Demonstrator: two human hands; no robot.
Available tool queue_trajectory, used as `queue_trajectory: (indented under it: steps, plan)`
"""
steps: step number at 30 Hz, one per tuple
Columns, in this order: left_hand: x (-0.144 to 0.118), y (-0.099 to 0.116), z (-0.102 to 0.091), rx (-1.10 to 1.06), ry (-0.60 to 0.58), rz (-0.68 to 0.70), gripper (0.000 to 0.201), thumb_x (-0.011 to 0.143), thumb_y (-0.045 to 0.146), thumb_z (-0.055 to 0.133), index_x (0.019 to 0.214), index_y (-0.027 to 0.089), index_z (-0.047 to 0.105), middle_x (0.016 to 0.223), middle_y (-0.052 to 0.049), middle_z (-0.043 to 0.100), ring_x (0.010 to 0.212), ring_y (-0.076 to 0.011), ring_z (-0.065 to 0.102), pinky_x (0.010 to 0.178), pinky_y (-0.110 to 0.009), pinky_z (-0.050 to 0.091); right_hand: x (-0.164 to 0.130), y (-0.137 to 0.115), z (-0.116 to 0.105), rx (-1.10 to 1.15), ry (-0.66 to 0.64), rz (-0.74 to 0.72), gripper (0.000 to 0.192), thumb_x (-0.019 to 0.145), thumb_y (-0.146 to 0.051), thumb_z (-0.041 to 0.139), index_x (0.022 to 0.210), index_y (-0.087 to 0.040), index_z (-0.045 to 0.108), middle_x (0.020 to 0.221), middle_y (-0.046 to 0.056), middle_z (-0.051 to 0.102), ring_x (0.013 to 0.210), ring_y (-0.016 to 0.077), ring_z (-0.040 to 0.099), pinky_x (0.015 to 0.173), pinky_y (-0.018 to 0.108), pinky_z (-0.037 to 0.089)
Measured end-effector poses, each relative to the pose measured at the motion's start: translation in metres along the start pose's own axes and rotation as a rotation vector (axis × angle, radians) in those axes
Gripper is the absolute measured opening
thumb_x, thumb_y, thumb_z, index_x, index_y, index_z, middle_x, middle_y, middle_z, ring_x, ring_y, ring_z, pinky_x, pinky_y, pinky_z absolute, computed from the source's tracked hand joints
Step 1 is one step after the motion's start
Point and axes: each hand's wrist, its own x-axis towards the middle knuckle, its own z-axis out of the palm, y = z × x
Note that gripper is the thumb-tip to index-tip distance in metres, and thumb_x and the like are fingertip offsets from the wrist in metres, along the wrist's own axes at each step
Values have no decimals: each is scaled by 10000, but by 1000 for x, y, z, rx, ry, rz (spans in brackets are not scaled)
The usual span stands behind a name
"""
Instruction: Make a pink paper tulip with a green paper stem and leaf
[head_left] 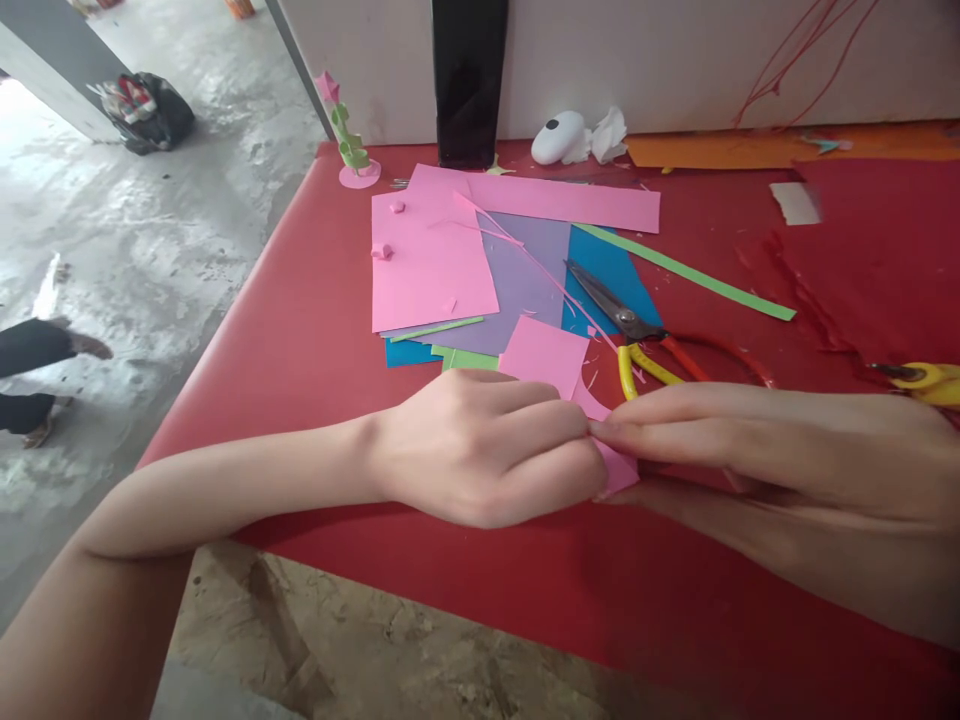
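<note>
While both pinch it, left hand [480, 445], right hand [750, 440] hold pink paper piece [546, 357]; long axis runs away-left toward near-right.

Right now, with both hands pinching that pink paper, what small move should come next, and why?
Probably press the fold flat against the table. Both the left hand and right hand pinch the pink paper at one edge, fingertips meeting, while most of the piece lies loose beyond them. The scissors lie untouched behind, so cutting seems paused.
</note>
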Motion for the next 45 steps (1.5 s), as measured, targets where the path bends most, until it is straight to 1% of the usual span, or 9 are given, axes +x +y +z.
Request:
queue_trajectory:
  steps: [6, 10, 19, 29, 34, 38, 40, 42, 45]
  plan:
    - [2, -1, -8, -483, -23, -151, 165, 898, 110, 357, 781, 196, 434, 648, -7, 538, 582, -116, 535, 524, -242, 416, 8, 7, -18, 90, -96, -158, 318, 906, -492, 398, 1037, -276, 591, 907, -51, 680, 711, 3, 618, 651, 85, 504]
    - [4, -2, -10, -699, -55, -277, 157, 931, 146, 369, 794, 182, 436, 703, -42, 571, 653, -114, 550, 604, -219, 469, 12, 14, -21, 189, -135, -188, 213, 934, -389, 425, 882, -241, 569, 770, -72, 644, 606, -11, 571, 591, 83, 472]
    - [6, -2, -6, -1188, -165, -441, 164, 939, 171, 411, 783, 150, 454, 658, -9, 520, 589, -58, 504, 577, -144, 461, 23, 12, -17, 687, -449, -39, 275, 932, -393, 433, 730, -227, 520, 608, -59, 545, 524, 35, 494, 451, 137, 396]
    - [-1, 8, 3, -1534, -105, -572, 204, 969, 254, 349, 803, 156, 416, 689, -2, 485, 642, -72, 563, 621, -189, 484, 17, 10, -7, 1062, -477, 117, 178, 918, -292, 493, 805, -207, 602, 797, -14, 665, 702, 69, 607, 620, 186, 498]
    - [-1, 13, 9, -1577, -53, -668, 197, 964, 282, 365, 828, 157, 434, 678, 22, 457, 628, -64, 535, 689, -210, 531, 19, 1, -6, 1169, -428, 370, 263, 846, -313, 608, 625, -174, 579, 662, -14, 631, 643, 66, 610, 566, 155, 460]
    - [3, 9, 9, -1533, -55, -761, 234, 961, 258, 368, 761, 159, 439, 620, 53, 411, 552, -47, 481, 664, -203, 517, 17, 4, -1, 1413, -464, 664, 305, 780, -360, 676, 564, -163, 590, 512, -34, 470, 431, 34, 393, 366, 166, 238]
    - [6, 2, 5, -1365, -107, -754, 261, 958, 238, 370, 715, 164, 427, 601, 52, 413, 528, -44, 453, 585, -181, 472, 17, 8, 2, 1583, -475, 774, 306, 746, -375, 704, 560, -162, 586, 484, -50, 404, 393, 25, 283, 336, 167, 157]
    - [8, -6, -1, -1069, -121, -656, 244, 951, 217, 385, 718, 165, 433, 618, 38, 448, 549, -51, 449, 544, -176, 424, 17, 12, 5, 1714, -504, 849, 321, 716, -382, 729, 557, -158, 564, 476, -60, 352, 399, 27, 236, 325, 153, 164]
    - [8, -17, -9, -674, -63, -350, 183, 951, 217, 375, 799, 160, 459, 714, -3, 521, 622, -75, 488, 569, -201, 425, 17, 16, 6, 1819, -595, 875, 341, 736, -369, 714, 556, -153, 520, 475, -71, 282, 403, 25, 202, 322, 131, 189]
